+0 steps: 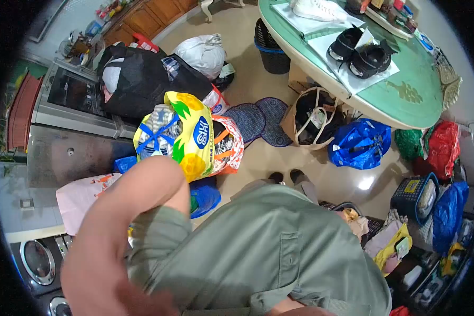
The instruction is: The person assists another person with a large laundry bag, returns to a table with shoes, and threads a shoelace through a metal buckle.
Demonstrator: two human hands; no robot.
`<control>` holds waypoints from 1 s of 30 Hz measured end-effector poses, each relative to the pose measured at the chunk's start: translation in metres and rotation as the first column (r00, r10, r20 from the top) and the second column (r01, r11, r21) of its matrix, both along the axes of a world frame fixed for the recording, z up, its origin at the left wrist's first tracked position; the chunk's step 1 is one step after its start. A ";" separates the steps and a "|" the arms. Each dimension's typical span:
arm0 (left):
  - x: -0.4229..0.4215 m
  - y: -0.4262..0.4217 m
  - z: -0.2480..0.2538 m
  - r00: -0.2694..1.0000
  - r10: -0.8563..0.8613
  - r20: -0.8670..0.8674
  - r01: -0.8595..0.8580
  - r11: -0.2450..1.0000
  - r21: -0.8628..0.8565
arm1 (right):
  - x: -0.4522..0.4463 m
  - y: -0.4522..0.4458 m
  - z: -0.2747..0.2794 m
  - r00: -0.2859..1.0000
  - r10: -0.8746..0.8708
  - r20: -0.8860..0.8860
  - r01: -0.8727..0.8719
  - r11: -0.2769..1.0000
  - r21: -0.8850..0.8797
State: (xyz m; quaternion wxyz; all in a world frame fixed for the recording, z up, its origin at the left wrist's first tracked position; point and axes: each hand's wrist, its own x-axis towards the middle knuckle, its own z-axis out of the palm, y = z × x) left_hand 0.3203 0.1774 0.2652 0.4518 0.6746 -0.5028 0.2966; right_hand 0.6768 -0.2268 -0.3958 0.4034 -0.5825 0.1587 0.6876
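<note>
My left arm is bent with the elbow raised. My left hand (147,303) is a dark blur at the bottom edge, close to the camera and in front of my green shirt (237,242); its fingers cannot be made out. No right hand is visible. Beyond my raised elbow stands a yellow patterned shopping bag (195,139) stuffed with striped cloth. An orange-and-white bag (231,139) leans beside it. Behind these sits a large black bag (137,79), with a white bundle (203,55) next to it.
A green oval table (284,23) holds black shoes (371,60) on white sheets. On the floor are a brown bag (295,113), a blue bag (361,145), a dark bin (274,60) and round mats (274,118). A dark basket (411,195) and red bag (442,147) stand right.
</note>
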 end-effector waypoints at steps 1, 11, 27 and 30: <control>0.007 -0.016 0.011 0.997 0.076 -0.015 -0.076 0.997 0.034 | 0.013 0.013 0.012 0.938 0.213 0.273 -0.197 0.977 -0.086; 0.120 -0.049 0.022 0.966 0.257 -0.031 -0.249 0.956 0.155 | 0.129 0.184 0.113 0.431 0.385 0.816 -0.429 0.883 -0.190; 0.201 -0.069 0.001 0.977 0.044 -0.209 -0.050 0.998 -0.024 | 0.140 0.096 0.061 0.517 0.627 0.582 -0.516 0.771 -0.373; 0.205 -0.080 0.002 0.977 0.197 -0.081 -0.199 0.980 -0.022 | 0.145 0.091 0.077 0.489 0.594 0.639 -0.447 0.800 -0.401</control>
